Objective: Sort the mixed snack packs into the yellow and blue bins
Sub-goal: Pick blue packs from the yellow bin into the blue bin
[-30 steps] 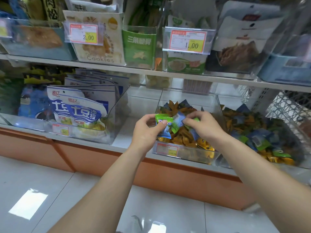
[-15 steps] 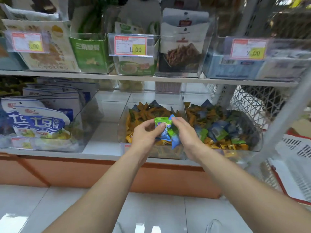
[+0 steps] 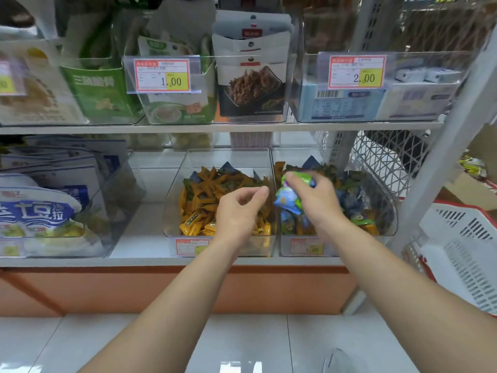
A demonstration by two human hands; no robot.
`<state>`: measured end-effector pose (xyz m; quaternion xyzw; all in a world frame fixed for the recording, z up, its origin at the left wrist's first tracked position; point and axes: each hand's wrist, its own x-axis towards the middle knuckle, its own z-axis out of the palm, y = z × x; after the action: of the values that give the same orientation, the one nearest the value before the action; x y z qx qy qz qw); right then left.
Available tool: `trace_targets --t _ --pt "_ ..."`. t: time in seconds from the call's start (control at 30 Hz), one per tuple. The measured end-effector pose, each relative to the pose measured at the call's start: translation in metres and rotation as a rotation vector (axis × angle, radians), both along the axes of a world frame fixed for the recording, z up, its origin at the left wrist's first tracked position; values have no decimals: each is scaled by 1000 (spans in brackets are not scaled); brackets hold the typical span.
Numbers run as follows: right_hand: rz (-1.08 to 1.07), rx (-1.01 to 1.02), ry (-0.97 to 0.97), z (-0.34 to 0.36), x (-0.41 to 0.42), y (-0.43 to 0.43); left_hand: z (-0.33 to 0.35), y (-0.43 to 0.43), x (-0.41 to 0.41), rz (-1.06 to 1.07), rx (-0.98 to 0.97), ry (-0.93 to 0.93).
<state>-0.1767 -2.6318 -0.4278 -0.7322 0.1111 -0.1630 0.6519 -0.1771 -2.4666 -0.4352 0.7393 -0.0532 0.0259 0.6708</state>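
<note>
Held packs [image 3: 289, 200] in the right hand [image 3: 320, 203] over the right bin [image 3: 387, 211]; hung the left hand [image 3: 236, 211] over the left bin [image 3: 172, 211] beside it.

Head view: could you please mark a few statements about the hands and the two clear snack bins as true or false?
1. The right hand grips blue and green packs. True.
2. The left hand holds a yellow pack. False: it holds nothing.
3. The left clear bin holds mostly yellow packs. True.
4. The right hand hovers over the left clear bin. False: it is over the right clear bin.
</note>
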Motion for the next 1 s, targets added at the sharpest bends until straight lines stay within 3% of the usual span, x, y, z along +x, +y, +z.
trace_targets --t 0.07,0.17,0.2,0.27,0.33,0.43,0.5,0.57,0.63,0.77,1.0 --pt "-119 -364 -86 4 8 -25 -8 16 9 45 312 -101" --pt "-117 -625 -146 -2 26 -53 -26 39 17 -18 802 -194" --pt "-79 -699 -96 -6 33 -58 -31 45 20 -54 896 -198" --pt "-42 -1034 150 -14 45 -63 -39 51 24 -94 1015 -231" --pt "-140 -1320 329 -14 49 -60 -40 54 28 -82 1064 -276" --pt "-250 -1280 91 -5 43 -50 -37 55 35 -94 1113 -297" --pt "-104 -1163 -30 -5 36 -35 -31 53 40 -128 1103 -235" --pt "83 -1071 32 -12 28 -15 -21 48 51 -128 1090 -181" --pt "170 -1147 113 -27 24 -6 -13 36 66 -111 1061 -191" --pt "171 -1148 124 -43 23 -9 -7 -1 113 -112 962 -182" --pt "161 -1064 85 -52 22 -12 -19 -16 149 -349 1127 -111"
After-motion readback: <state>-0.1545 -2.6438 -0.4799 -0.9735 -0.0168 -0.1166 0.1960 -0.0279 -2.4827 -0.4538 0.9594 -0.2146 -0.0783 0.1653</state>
